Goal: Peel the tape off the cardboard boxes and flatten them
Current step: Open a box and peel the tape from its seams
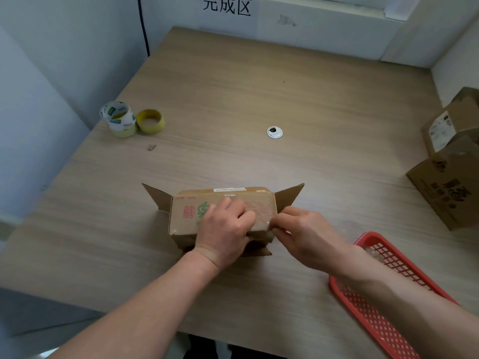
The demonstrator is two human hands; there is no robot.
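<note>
The box (185, 216) is gripped by the left hand (223, 234); tape (263, 215) at its right end is pinched by the right hand (303, 237).

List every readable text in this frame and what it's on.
"完成区": paper sign on the wall.
"鲜", in red: cardboard box; the rest of its print is hidden.
The white label on that box: too small to read.
Labels on the tape rolls: blurred.
Print on the boxes at right: blurred.

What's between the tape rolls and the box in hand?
Head view: one small cardboard scrap near the tape rolls; otherwise bare tabletop up to the box.
</note>
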